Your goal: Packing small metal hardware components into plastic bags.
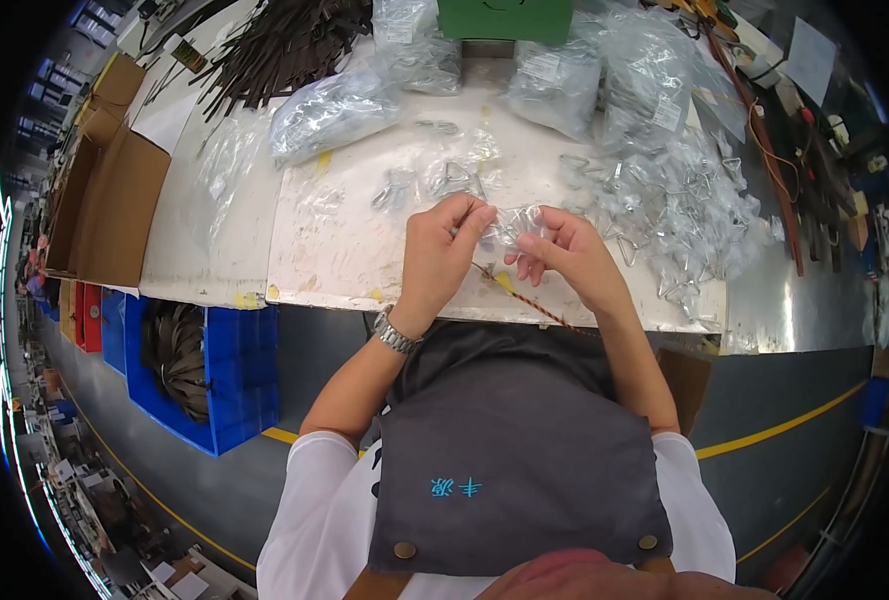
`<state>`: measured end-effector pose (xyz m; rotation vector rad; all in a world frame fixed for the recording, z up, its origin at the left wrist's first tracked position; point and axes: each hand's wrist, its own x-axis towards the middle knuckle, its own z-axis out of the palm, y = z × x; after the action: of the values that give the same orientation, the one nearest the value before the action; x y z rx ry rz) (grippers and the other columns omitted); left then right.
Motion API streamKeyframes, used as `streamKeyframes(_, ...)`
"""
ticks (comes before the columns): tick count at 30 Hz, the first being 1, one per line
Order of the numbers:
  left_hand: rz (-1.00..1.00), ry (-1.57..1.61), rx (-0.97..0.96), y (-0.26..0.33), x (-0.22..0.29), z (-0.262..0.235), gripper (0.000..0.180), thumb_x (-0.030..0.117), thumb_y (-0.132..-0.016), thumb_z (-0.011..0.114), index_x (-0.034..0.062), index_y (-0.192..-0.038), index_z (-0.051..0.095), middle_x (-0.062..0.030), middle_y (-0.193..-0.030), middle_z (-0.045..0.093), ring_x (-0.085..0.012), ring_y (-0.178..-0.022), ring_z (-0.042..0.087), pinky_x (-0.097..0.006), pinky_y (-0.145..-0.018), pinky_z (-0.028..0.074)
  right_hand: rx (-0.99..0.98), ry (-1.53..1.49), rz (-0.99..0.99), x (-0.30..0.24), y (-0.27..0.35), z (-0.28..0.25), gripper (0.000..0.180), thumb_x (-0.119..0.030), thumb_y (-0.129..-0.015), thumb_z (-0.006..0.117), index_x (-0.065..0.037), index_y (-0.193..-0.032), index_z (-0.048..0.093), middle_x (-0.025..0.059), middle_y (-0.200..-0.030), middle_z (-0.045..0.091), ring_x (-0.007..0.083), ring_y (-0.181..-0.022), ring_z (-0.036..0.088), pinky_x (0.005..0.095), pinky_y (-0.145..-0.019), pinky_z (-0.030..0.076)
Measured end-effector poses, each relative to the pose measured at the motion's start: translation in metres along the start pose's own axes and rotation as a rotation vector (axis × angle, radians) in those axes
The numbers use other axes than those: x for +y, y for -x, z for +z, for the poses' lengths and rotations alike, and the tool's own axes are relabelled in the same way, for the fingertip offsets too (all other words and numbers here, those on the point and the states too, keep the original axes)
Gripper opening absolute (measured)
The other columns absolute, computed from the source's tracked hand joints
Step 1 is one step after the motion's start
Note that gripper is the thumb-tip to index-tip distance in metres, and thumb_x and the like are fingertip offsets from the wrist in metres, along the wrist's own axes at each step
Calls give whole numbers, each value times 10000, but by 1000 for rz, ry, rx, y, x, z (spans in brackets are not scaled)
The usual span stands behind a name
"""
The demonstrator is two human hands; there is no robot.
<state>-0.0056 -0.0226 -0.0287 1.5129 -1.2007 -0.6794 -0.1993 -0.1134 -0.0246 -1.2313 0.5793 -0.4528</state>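
Note:
Between my two hands, a small clear plastic bag (511,226) is stretched above the worktable (340,240). My left hand (447,250), with a metal watch on its wrist, pinches one side of it between thumb and fingers. My right hand (577,256) grips the other side, its lower fingers curled beneath. Glare on the plastic hides whether anything is inside. Just beyond my left hand lies a triangular metal ring (461,178) with clear plastic around it. A small bag with metal pieces (393,190) rests to its left. A braided cord (537,303) runs under my hands toward the table's front edge.
Small bags of metal rings (680,215) are heaped at the right. Larger plastic bags (335,112) stand at the back by a green box (507,18). Dark strips (290,45) lie back left. A cardboard box (115,200) and a blue bin (243,375) are at the left.

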Motion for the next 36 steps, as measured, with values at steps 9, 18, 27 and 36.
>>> streamKeyframes(9,-176,364,-36,5,-5,0,167,143,-1055,657,-5,-1107,715,25,-796,668,-15,-596,498,-206,-525,376,-45,-75,-8,10,-1,-5,259,-229,-1103,590,8,-1197,632,121,-983,762,123,-791,708,265,-704,575)
streamKeyframes(18,-296,463,-224,17,-3,-7,334,113,-1003,721,7,-1317,681,49,-900,696,19,-639,493,-180,-526,365,-23,-95,11,11,2,-9,441,-384,-1146,478,23,-1166,644,169,-953,765,154,-739,708,277,-693,575)
streamKeyframes(27,-129,151,-89,21,-13,2,181,160,-1003,709,-19,-1015,739,-3,-758,684,-27,-664,540,-245,-583,433,-44,-121,93,3,8,3,460,-403,-1150,466,11,-1133,665,162,-921,762,147,-744,710,270,-658,575)
streamKeyframes(36,-289,335,39,24,-2,11,226,186,-1029,690,-16,-953,758,14,-753,700,-14,-615,504,-220,-554,404,53,35,-4,17,4,7,232,-206,-1090,606,1,-1019,685,56,-786,716,86,-650,639,233,-623,534)
